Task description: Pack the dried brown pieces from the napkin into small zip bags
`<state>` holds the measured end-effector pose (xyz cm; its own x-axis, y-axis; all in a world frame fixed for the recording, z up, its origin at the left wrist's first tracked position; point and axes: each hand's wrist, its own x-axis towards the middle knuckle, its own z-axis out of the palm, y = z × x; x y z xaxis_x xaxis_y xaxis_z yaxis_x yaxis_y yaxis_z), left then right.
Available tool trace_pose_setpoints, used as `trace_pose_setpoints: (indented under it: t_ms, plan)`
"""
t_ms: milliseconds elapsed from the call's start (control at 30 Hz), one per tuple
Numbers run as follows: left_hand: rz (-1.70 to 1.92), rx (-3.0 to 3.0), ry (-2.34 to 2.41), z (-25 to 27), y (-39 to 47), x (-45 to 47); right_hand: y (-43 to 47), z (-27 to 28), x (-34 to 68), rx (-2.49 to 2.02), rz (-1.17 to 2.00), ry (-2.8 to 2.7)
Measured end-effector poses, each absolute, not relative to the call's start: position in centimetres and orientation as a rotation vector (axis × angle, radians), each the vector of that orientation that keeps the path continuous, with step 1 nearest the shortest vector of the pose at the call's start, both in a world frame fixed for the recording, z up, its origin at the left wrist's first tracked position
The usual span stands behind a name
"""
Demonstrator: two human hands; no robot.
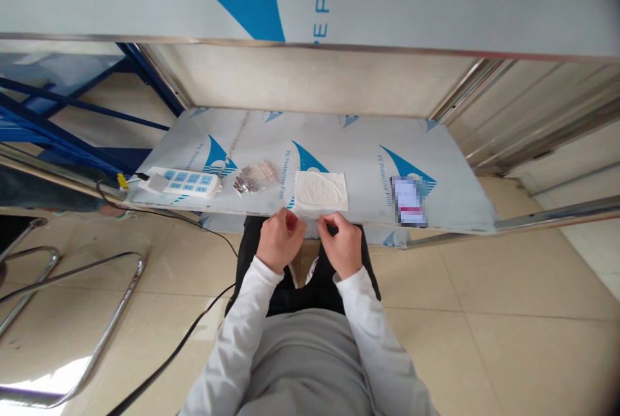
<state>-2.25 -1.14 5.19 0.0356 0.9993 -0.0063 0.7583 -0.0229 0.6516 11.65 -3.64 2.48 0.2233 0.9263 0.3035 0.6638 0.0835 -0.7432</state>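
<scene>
My left hand (281, 239) and my right hand (341, 243) are side by side at the front edge of the shelf, a small gap between them. The fingers of each are drawn together in a pinch. A thin, pale, see-through piece seems to stretch between the fingertips, too faint to name. Just beyond the hands, a folded white tissue or cloth (321, 191) lies flat. To its left is a clear plastic bag (255, 178) with small dark pieces in it.
A white power strip (186, 182) with blue sockets sits at the shelf's left end, its black cable (184, 214) hanging over the edge. Toward the right lies a phone (409, 201). An upper shelf (411, 2) overhangs the back. A metal-framed chair (104, 332) stands at left.
</scene>
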Motion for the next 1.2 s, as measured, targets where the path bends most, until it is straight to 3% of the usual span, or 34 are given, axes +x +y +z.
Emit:
trace_pose_setpoints:
  t_ms: [167, 433, 700, 933, 1200]
  plan:
    - [0.767, 1.777, 1.653, 5.3, -1.0, -2.0, -4.0, 2.8, 12.0, -1.442, 0.410, -1.533]
    - [0.775, 1.747, 1.327, 5.9, 0.0, -2.9, -1.8, 2.0, 14.7, -1.150, 0.916, -1.789]
    - [0.660, 1.879, 1.640, 6.8, 1.0, -1.9, -0.2, 1.2, 13.4, -1.154, 0.810, -1.813]
    - [0.288, 2.072, 1.924, 8.3, 2.5, -1.8, 1.3, -0.3, 13.1, -1.206, 0.768, -1.797]
    - [0.639, 1.812, 1.576, 5.6, 5.6, -2.5, 3.0, 0.3, 14.1, -1.359, 0.640, -1.926]
